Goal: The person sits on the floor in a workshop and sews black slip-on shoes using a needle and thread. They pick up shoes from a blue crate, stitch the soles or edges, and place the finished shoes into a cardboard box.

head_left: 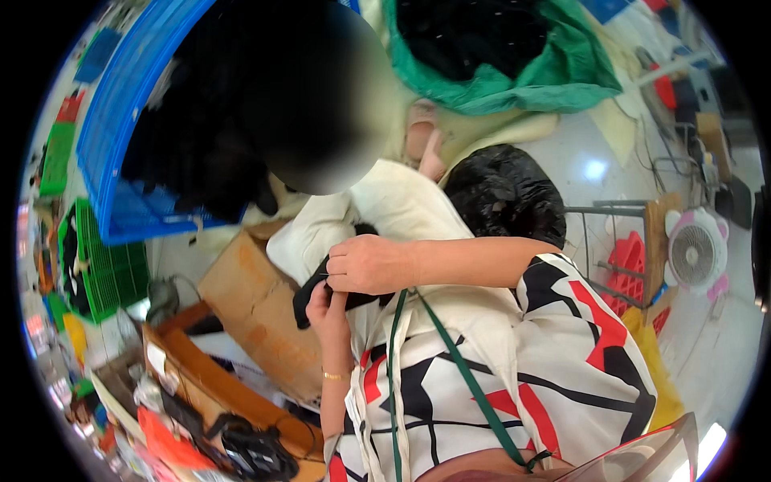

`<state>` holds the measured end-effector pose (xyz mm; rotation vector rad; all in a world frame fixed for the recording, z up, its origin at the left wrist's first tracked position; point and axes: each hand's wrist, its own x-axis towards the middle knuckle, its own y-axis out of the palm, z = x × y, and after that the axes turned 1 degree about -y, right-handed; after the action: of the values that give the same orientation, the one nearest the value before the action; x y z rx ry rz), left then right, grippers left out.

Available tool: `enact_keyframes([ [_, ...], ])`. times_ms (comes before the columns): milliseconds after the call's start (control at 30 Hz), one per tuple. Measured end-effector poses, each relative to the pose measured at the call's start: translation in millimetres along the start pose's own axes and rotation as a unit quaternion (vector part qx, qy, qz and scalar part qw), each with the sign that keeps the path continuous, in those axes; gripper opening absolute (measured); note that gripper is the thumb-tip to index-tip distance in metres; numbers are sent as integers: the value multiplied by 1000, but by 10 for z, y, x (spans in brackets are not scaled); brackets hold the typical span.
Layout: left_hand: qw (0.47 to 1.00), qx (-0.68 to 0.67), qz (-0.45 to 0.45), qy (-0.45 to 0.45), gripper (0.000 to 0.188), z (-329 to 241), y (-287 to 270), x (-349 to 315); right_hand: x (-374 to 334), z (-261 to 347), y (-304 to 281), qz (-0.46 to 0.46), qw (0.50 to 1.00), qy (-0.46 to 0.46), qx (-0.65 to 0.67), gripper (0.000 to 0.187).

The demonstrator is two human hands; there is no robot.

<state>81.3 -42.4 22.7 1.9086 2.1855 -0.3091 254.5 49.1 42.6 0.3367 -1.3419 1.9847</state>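
Head view, all I've got: the black cloth (303,304) sits just left of centre in the frame, both hands together on it. I read the left hand (328,312) as pinching it by the fingertips, the right hand (369,263) curled over its upper part; fingers hide the exact grip. Should handle light, soft, floppy, not fragile, probably not slippery; I'd take it by an edge or fold, two fingers each side, since it won't hold shape. Containers: blue crate (100,161), upper left, heaped with dark fabric (181,153); green bag (578,84), top, open, black pieces (474,36) inside; black bag (502,193), right of upper centre, contents can't tell; green basket (120,277), left edge, something dark in it; carton (249,297), left of the hands, contents unclear.
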Motion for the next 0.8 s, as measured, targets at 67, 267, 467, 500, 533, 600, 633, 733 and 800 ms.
enact_keyframes([
  [67,999,32,22,2,7,25,-45,41,-57,-43,-124,-41,992,115,14,27],
  [267,916,295,35,271,11,-202,122,139,-467,-170,-77,69,874,436,204,40],
  [467,870,367,-52,324,18,-400,-29,364,-986,-1046,-1162,-352,770,489,211,25],
  [500,863,398,-59,305,18,-343,-98,421,-994,-1284,-1391,-463,676,512,257,25],
  [533,857,423,-57,289,18,-284,-128,482,-1048,-1425,-1665,-504,670,448,310,29],
  [600,848,453,-43,272,18,-194,-144,564,-1054,-1473,-1772,-486,690,464,268,36],
  [633,848,457,-35,266,19,-159,-121,586,-1006,-1426,-1706,-459,710,468,258,37],
  [733,846,461,11,269,21,-128,32,704,-1047,-1217,-1275,-360,717,501,325,34],
  [800,843,459,47,274,22,-120,141,860,-1086,-1066,-939,-298,716,519,359,30],
])
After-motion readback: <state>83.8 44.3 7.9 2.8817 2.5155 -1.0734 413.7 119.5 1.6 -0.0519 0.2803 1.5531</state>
